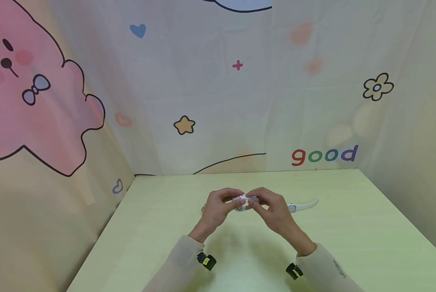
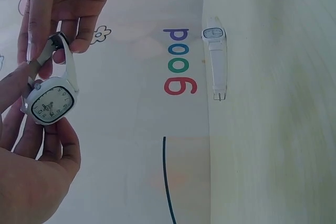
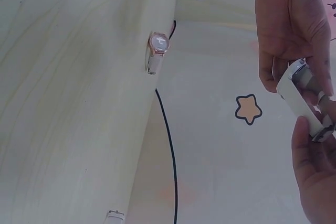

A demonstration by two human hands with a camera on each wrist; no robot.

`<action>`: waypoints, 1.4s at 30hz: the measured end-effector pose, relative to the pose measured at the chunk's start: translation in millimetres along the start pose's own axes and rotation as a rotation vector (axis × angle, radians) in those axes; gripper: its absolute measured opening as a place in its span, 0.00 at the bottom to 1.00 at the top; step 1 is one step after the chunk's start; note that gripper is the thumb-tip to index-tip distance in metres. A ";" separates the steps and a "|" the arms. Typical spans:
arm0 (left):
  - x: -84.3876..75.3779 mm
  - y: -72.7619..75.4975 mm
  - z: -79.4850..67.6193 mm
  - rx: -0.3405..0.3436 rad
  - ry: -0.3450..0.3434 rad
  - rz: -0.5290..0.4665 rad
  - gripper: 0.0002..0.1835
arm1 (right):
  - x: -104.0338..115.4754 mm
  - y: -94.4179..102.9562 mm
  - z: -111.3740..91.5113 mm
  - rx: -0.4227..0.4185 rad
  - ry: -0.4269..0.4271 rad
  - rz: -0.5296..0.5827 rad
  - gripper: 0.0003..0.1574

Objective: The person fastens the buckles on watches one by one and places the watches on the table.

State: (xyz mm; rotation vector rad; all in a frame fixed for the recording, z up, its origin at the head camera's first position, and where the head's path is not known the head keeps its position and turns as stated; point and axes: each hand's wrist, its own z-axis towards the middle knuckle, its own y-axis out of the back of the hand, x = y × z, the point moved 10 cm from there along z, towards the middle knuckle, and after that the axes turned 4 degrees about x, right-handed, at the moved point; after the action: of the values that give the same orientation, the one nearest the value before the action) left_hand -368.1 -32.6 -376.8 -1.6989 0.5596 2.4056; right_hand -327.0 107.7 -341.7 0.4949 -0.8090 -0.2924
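Landmark: the held watch [image 2: 52,102], white, raised above the table [image 1: 323,239], in both hands

Left hand [image 1: 215,209] pinches it by the case [image 2: 51,104]; right hand [image 1: 272,209] grips the dark strap end [image 2: 59,39]. White strap [image 2: 71,71] bows into a loop; whether fastened, we cannot tell

Our judgement on handling: steady the case with the left fingertips, ease the strap along its own curve with the right, avoid twisting. The band may spring back, so working low over the table seems safer

Right of the held watch, a second white watch [image 2: 218,59], its strap pointing away; left of it, a rose-gold watch [image 3: 158,44]. Both lie on the table

Containers: we see none in these views
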 end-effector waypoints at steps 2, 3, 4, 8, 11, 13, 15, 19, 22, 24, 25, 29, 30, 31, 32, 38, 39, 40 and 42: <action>0.1 -0.3 0.2 0.002 0.001 -0.008 0.14 | 0.0 -0.1 0.3 -0.001 -0.002 0.007 0.09; 0.6 -0.3 0.3 0.004 0.004 -0.015 0.14 | 0.1 -0.3 0.4 0.000 -0.002 0.009 0.09; 0.7 -0.5 0.3 0.006 0.005 -0.020 0.14 | 0.3 -0.5 0.5 0.001 -0.003 0.011 0.09; 1.2 -1.8 0.3 0.018 0.007 -0.032 0.14 | 1.4 -0.3 0.3 0.001 0.002 0.012 0.10; 0.8 -2.6 0.0 0.025 0.006 -0.031 0.14 | 0.9 -0.4 -0.1 0.001 -0.005 0.009 0.10; 0.3 -2.5 -0.1 0.022 0.001 -0.041 0.14 | -1.4 -0.8 -0.3 0.001 -0.023 0.010 0.12; 0.5 -1.4 -0.1 0.010 -0.001 -0.069 0.15 | -4.9 -1.2 -0.4 0.003 -0.056 0.020 0.16; 2.7 0.9 0.2 -0.015 0.004 -0.146 0.17 | -14.0 -0.5 -1.2 -0.001 -0.127 0.051 0.21; 4.1 0.6 0.1 -0.015 0.016 -0.180 0.17 | -17.3 2.1 -1.6 -0.020 -0.154 0.080 0.18; 4.1 0.0 -0.1 -0.010 0.024 -0.183 0.17 | -17.4 5.0 -1.2 -0.045 -0.161 0.088 0.16; 3.8 -0.3 -0.2 -0.007 0.026 -0.185 0.17 | -17.0 6.2 -0.5 -0.056 -0.160 0.088 0.15; 4.8 -0.7 -0.3 -0.003 0.034 -0.192 0.17 | -13.1 10.4 4.7 -0.085 -0.130 0.076 0.11; 5.3 -0.7 -0.2 -0.002 0.033 -0.198 0.17 | -12.0 11.1 5.9 -0.085 -0.122 0.076 0.10; 6.1 -0.7 -0.1 -0.003 0.034 -0.200 0.17 | -11.0 11.5 6.8 -0.082 -0.118 0.078 0.10; 7.1 -0.5 0.1 -0.005 0.037 -0.194 0.16 | -10.7 11.8 7.6 -0.077 -0.118 0.083 0.10; 8.1 1.0 0.6 -0.026 0.034 -0.080 0.15 | -11.9 13.6 8.3 -0.042 -0.142 0.091 0.12; 7.6 1.3 0.5 -0.029 0.031 -0.062 0.14 | -11.9 13.8 8.2 -0.039 -0.143 0.090 0.12; 7.0 1.8 0.2 -0.033 0.029 -0.046 0.14 | -12.1 13.8 8.0 -0.035 -0.144 0.090 0.12; 6.6 2.0 0.0 -0.034 0.026 -0.031 0.14 | -12.5 13.8 7.7 -0.030 -0.144 0.088 0.12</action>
State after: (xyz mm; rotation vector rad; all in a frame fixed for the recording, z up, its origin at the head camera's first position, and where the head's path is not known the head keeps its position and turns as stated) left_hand -371.0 -35.1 -382.4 -1.7411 0.4944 2.3882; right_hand -340.2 122.4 -337.6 0.4119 -0.9626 -0.2604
